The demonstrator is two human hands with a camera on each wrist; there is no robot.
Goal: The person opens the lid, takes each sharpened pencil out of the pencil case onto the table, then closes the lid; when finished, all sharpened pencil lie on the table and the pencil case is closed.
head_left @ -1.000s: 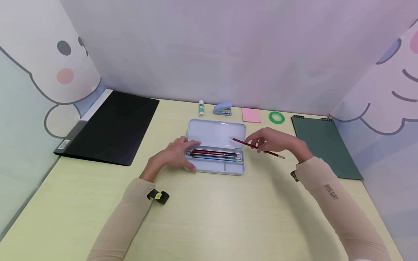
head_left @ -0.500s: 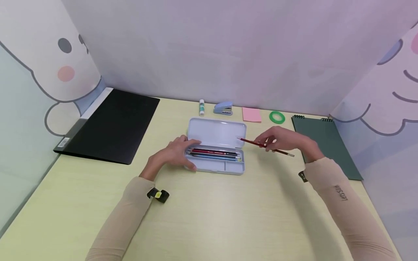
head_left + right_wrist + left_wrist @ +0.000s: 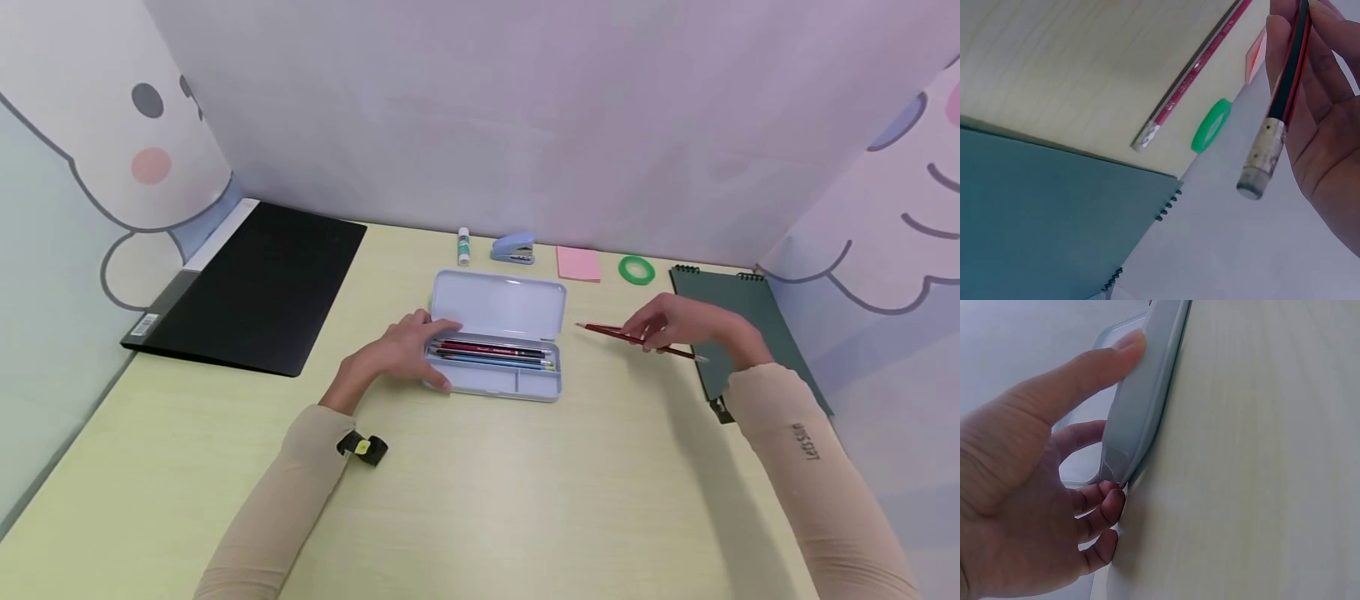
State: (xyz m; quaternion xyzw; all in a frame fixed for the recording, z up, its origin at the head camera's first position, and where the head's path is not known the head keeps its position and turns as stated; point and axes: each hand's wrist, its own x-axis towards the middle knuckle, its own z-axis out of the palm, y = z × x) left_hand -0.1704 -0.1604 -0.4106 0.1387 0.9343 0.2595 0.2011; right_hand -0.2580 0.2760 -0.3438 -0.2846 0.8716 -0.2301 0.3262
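Left hand: the left hand (image 3: pixel 401 350) grips the left end of the open pencil case (image 3: pixel 495 342), thumb along its near edge, fingers curled round the far side.
Pencil case: it lies mid-desk (image 3: pixel 465 500), lid flat behind the tray, with several pencils (image 3: pixel 491 352) in its long compartment.
Right hand: the right hand (image 3: pixel 686 325), right of the case, pinches a red-and-black pencil (image 3: pixel 637 340) clear of the desk, tip toward the case.
Second pencil: the right wrist view shows another red pencil (image 3: pixel 1194 72) on the desk near the green notebook (image 3: pixel 1041 212).
Behind the case: glue stick (image 3: pixel 463 247), blue stapler (image 3: pixel 513 248), pink sticky notes (image 3: pixel 577 263), green tape roll (image 3: pixel 636 269).
Far left of the case: a black folder (image 3: pixel 258 287).
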